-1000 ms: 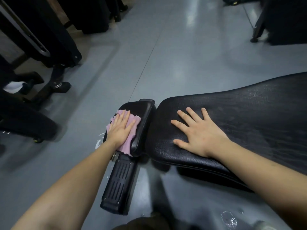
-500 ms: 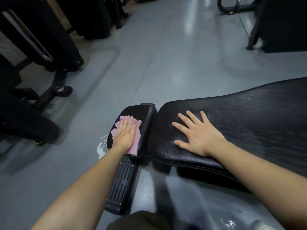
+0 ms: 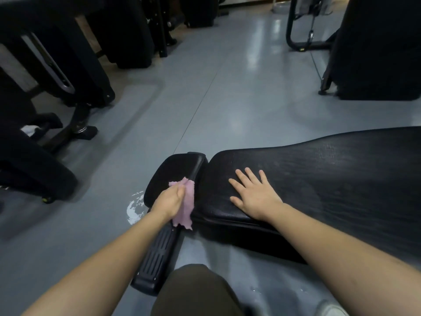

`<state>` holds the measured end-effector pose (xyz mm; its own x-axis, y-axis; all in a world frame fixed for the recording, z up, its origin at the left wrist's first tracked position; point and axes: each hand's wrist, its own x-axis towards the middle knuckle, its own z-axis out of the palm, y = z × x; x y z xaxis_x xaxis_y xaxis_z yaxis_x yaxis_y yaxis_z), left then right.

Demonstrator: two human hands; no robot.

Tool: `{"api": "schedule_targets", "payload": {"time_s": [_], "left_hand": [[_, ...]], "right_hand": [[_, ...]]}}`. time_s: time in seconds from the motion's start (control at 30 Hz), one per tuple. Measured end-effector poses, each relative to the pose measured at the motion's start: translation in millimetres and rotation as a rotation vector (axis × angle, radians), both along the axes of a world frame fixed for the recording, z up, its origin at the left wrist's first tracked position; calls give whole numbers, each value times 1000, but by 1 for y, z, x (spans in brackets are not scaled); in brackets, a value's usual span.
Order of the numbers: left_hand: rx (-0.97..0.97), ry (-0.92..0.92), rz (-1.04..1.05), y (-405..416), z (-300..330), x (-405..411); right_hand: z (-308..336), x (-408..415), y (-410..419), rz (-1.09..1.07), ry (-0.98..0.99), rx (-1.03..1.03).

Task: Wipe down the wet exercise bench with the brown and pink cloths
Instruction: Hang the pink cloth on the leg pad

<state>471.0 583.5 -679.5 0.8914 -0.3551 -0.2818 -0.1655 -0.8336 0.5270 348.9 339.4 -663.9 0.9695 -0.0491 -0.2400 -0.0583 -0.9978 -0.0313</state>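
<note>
The black exercise bench (image 3: 330, 179) stretches from the centre to the right edge, its padded top glistening with moisture. A smaller black seat pad (image 3: 175, 169) sits at its left end. My left hand (image 3: 168, 201) grips the pink cloth (image 3: 185, 206), bunched up at the near right edge of that small pad, by the gap between the two pads. My right hand (image 3: 255, 195) rests flat with spread fingers on the near left end of the long pad. No brown cloth is visible.
A black ribbed foot plate (image 3: 157, 254) runs from the seat pad toward me. A water puddle (image 3: 135, 208) lies on the grey floor left of the pad. Dark gym machines stand at the left (image 3: 57, 87) and far right (image 3: 376, 53). My knee (image 3: 193, 293) is at the bottom.
My left hand went from pressing flat on the spread pink cloth to gripping it bunched, and slid toward the pad's near right edge. My right hand stayed put. The view tilted up.
</note>
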Motion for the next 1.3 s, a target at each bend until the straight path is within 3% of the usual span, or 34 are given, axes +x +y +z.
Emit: {"api": "schedule_targets", "payload": {"time_s": [0.07, 0.23, 0.37, 0.53, 0.9, 1.07, 1.3], "left_hand": [[-73, -26, -40, -1, 22, -16], [-320, -75, -203, -11, 88, -55], [-520, -34, -341, -30, 133, -89], [-602, 32, -463, -62, 174, -130], [-491, -178, -841, -155, 253, -218], [-549, -41, -1014, -211, 286, -271], [-617, 318, -1201, -312, 313, -355]], "right_hand": [[9, -7, 10, -72, -17, 199], [50, -30, 43, -286, -148, 960], [86, -57, 55, -371, -356, 1159], [140, -105, 31, -475, -540, 1136], [252, -287, -52, -639, -717, 1015], [288, -360, -90, -647, -772, 971], [335, -452, -152, -716, -850, 757]]}}
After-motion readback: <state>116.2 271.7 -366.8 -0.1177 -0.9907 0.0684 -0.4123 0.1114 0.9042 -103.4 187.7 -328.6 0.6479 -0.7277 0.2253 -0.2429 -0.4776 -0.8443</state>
